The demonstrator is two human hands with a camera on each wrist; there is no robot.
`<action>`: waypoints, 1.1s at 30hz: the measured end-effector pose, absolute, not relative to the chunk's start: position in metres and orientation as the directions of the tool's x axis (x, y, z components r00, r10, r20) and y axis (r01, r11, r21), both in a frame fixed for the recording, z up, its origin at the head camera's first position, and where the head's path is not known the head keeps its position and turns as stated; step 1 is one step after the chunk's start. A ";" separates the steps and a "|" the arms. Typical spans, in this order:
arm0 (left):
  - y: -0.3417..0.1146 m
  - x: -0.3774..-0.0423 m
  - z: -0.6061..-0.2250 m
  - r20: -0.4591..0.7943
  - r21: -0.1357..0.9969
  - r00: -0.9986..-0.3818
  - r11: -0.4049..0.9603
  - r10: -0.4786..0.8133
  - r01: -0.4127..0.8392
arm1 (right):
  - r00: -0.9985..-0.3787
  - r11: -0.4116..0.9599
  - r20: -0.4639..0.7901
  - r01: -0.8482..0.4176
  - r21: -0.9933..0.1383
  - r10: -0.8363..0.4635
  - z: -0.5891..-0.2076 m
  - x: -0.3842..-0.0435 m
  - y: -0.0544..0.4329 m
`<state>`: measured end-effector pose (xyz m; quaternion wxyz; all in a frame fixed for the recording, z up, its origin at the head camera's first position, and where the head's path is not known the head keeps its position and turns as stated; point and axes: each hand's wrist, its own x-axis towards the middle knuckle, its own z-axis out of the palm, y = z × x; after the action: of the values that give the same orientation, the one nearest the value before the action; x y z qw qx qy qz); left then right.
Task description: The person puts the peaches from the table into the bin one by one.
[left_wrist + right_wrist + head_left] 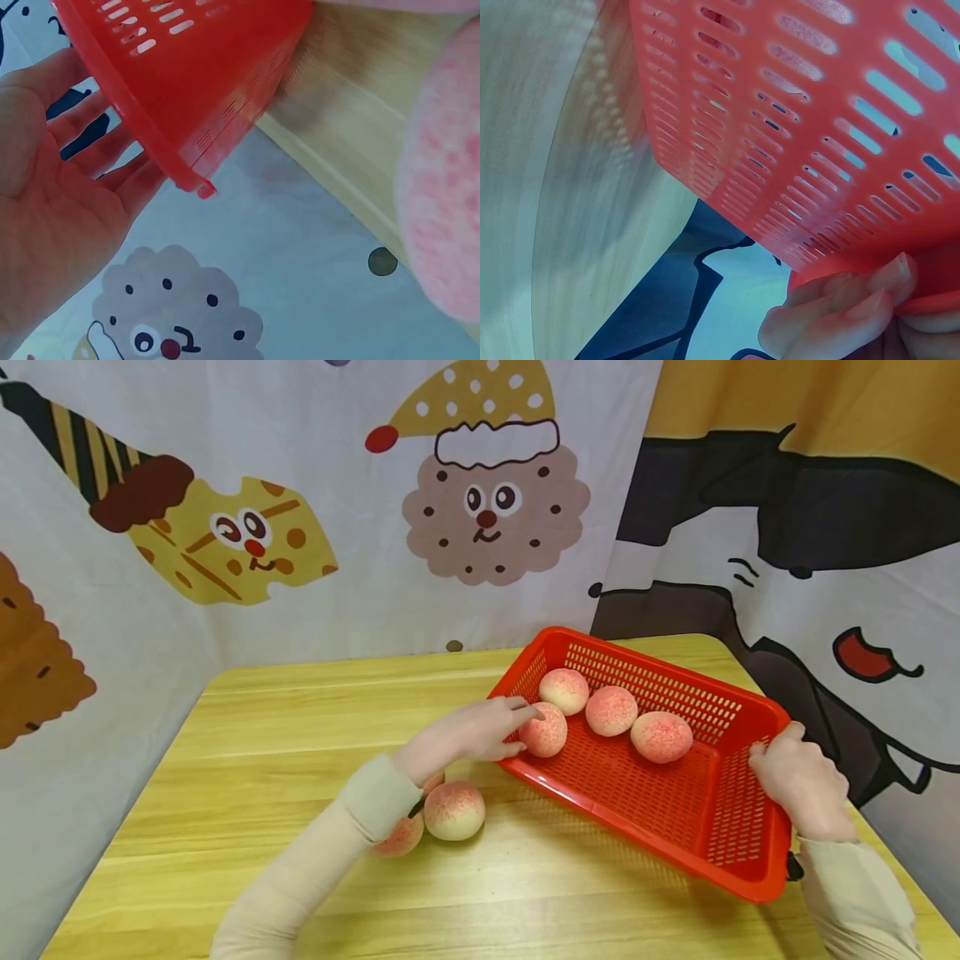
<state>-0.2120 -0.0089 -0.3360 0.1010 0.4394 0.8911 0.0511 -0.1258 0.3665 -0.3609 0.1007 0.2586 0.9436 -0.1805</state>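
Note:
A red plastic basket [622,793] with slotted walls stands at an angle on the right of the table. Several pink-and-cream peaches [661,737] lie in its far left part. My left hand [483,731] reaches over the basket's left rim, its loosely extended fingers beside the leftmost peach [544,730]. In the left wrist view, those fingers pass behind the red rim [142,124] and no peach shows in the palm. My right hand [802,781] grips the right rim, fingers curled over it, as the right wrist view shows too [847,307].
Left of the basket, a peach [454,810] lies on the wooden table [247,777] with two more partly behind my left wrist. A large peach [446,180] is close to the left wrist camera. A cartoon-printed curtain [315,627] hangs behind the table.

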 end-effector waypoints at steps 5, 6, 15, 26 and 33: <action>-0.024 -0.200 -0.335 -0.052 0.172 -0.584 0.583 0.810 0.794 | -0.845 0.801 -0.287 0.526 -0.285 0.452 -0.360 -0.126 0.367; -0.027 -0.197 -0.335 -0.037 0.169 -0.581 0.578 0.813 0.799 | -0.844 0.802 -0.288 0.526 -0.282 0.452 -0.360 -0.126 0.367; -0.054 -0.173 -0.331 0.021 0.164 -0.581 0.570 0.814 0.805 | -0.841 0.802 -0.292 0.531 -0.274 0.456 -0.361 -0.126 0.368; -0.074 -0.148 -0.336 -0.082 0.165 -0.682 0.685 0.727 0.710 | -0.842 0.799 -0.292 0.529 -0.284 0.454 -0.360 -0.126 0.367; -0.076 -0.140 -0.352 -0.287 0.132 -0.666 0.717 0.688 0.684 | -0.842 0.805 -0.300 0.526 -0.274 0.448 -0.361 -0.127 0.368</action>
<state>-0.1396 -0.0759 -0.3516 0.1601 0.3760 0.9127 0.0064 -0.1274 0.3682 -0.3608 0.1107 0.2580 0.9436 -0.1756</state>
